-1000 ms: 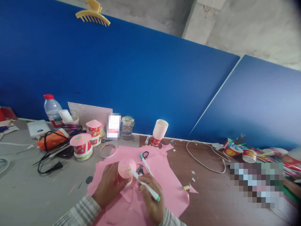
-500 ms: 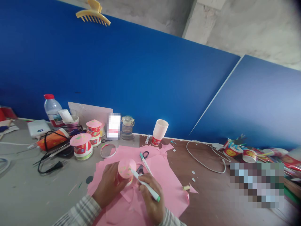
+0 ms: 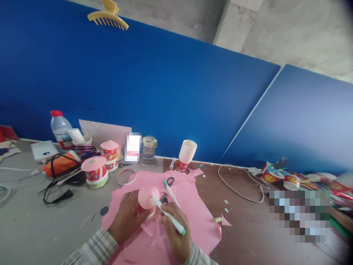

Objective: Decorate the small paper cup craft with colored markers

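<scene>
Over pink paper [image 3: 198, 222]: my left hand [image 3: 127, 211] wraps the cup [image 3: 151, 213] below a pink disc [image 3: 146, 195]; right hand [image 3: 175, 237], pinched round a white marker [image 3: 174, 222], tip slanting up-left to it.

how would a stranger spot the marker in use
Find the pink paper on the desk. Over it, the right grip holds a white marker, tip at a pink disc. Unlike the loose marker beyond, its end is green, not teal.

The pink disc [image 3: 146, 195] and the sheets [image 3: 198, 221] beneath look like matt paper; the marker [image 3: 175, 222] is smooth plastic. Along the far edge of the smooth, faintly shiny worktop [image 3: 248, 228] stand a glossy clear plastic bottle [image 3: 61, 129] and matt paper cups [image 3: 188, 151].
</scene>
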`<state>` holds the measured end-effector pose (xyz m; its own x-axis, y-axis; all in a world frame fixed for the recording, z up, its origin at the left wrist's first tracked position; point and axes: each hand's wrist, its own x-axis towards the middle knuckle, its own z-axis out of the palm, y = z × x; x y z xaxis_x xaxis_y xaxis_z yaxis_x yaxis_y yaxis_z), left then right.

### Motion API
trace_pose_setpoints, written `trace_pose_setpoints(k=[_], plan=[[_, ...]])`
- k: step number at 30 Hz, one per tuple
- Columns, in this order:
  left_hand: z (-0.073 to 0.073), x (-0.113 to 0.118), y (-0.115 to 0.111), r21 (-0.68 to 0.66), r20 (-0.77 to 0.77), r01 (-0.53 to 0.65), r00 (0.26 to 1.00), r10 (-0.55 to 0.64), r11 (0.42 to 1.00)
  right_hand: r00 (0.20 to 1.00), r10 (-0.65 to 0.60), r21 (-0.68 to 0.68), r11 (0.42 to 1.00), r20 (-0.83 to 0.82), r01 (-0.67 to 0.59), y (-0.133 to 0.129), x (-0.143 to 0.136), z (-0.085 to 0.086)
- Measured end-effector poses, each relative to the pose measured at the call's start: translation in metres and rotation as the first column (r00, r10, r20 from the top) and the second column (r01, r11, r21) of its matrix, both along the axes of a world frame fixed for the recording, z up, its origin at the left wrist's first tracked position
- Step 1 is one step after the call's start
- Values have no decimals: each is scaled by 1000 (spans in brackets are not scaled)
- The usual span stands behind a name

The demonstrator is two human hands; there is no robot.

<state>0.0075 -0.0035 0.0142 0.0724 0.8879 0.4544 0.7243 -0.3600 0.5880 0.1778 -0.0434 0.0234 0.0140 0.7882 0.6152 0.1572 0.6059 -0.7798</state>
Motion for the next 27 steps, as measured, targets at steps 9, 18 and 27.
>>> trace_pose_setpoints(k=[9, 18, 27], plan=[[0, 0, 0, 16, -4, 9, 1000, -9, 1000, 1000, -15, -7, 1000, 6, 15, 0, -1, 1], [1, 0, -1, 3, 2, 17, 1000, -17, 1000, 1000, -18, -26, 999, 18, 18, 0, -1, -1], [0, 0, 0, 8, 6, 15, 1000, -15, 1000, 1000, -18, 2, 1000, 20, 18, -1, 0, 1]])
